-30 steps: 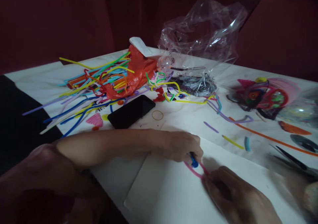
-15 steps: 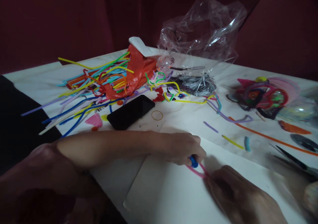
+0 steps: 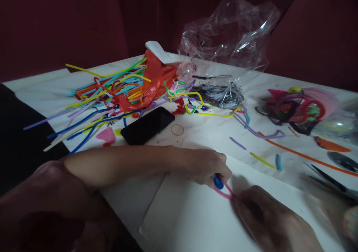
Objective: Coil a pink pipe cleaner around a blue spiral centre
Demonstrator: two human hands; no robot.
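My left hand [image 3: 205, 167] is closed, fingers curled round a small blue piece [image 3: 218, 182], perhaps coiled pipe cleaner, its exact make not clear. A pink pipe cleaner [image 3: 222, 194] bends in a narrow loop beside the blue piece and runs between both hands. On its near end my right hand [image 3: 275, 220] is pinched, fingertips partly hidden by the hand itself. Both hands are just above a white sheet of card [image 3: 179, 218].
A black phone [image 3: 148, 126] and rubber band [image 3: 177, 129] lie beyond my left arm. Pipe cleaners spill from a red bag [image 3: 156, 76] at the back left. Behind stands a clear plastic bag [image 3: 226, 39]. Scissors [image 3: 332, 179] lie at the right, near cut pipe cleaner pieces [image 3: 263, 160].
The blue piece has turned slightly in my left hand's fingers. Both hands stay in nearly the same place with the pink pipe cleaner between them.
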